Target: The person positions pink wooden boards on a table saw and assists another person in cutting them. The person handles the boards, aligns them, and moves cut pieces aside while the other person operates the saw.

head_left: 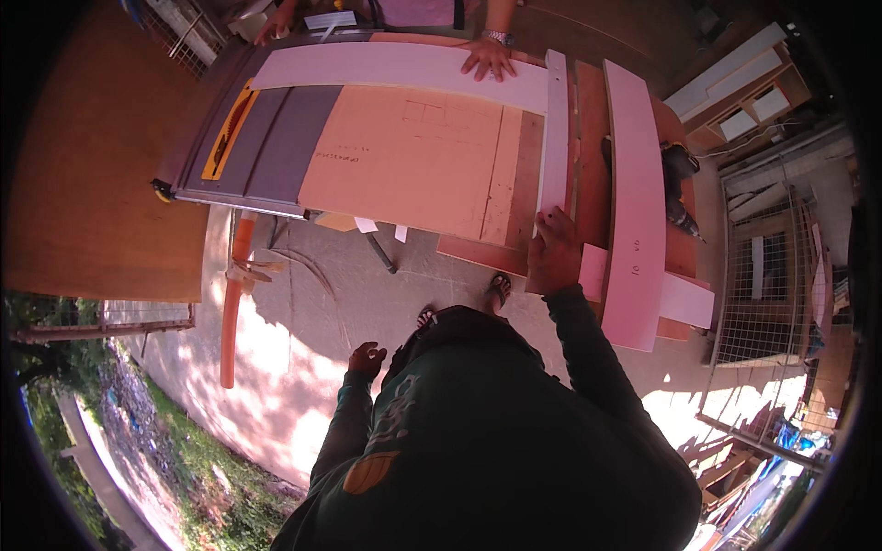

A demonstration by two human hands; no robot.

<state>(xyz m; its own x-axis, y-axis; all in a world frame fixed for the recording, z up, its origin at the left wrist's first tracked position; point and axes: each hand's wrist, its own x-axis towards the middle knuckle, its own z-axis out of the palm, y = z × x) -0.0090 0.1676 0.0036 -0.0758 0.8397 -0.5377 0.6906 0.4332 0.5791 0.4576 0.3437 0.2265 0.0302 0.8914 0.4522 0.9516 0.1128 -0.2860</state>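
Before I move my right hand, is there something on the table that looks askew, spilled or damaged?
Nothing looks spilled or clearly damaged. Slightly askew: right of your right hand, a short white piece juts out past the wide white board, apparently from underneath and crosswise to it. A drill lies loose beside that board.

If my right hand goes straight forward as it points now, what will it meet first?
Likely the narrow white strip, whose near end lies at the right hand; contact is unclear.
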